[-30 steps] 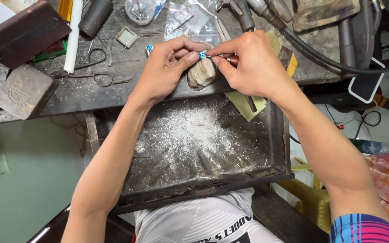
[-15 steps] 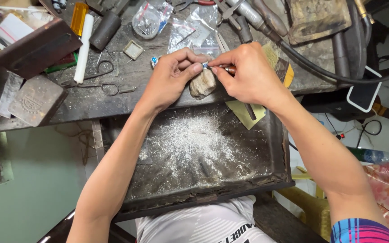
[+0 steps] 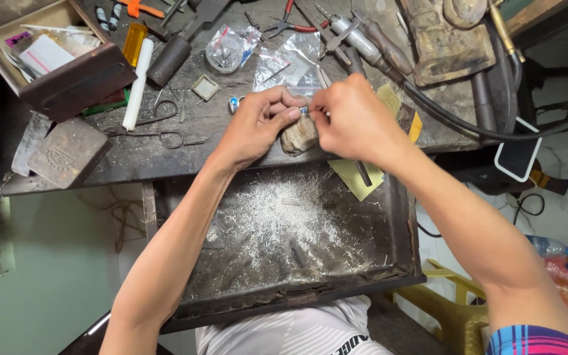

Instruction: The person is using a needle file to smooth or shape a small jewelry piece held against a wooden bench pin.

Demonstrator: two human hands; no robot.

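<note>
Your left hand (image 3: 258, 125) pinches small blue-stone ring (image 3: 304, 110) over wooden bench peg (image 3: 298, 135); right hand (image 3: 353, 118) closed on thin tool, tip at ring's right side. Hands touching, equally near. Filings tray (image 3: 402, 230) below.

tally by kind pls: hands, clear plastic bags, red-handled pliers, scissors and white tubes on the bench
Hands: 2, left hand and right hand, both at a small blue-set piece on the wooden peg
Clear plastic bags: 3 or so, overlapping
Red-handled pliers: 1
Scissors: 1
White tube: 1
Total: about 8
</note>
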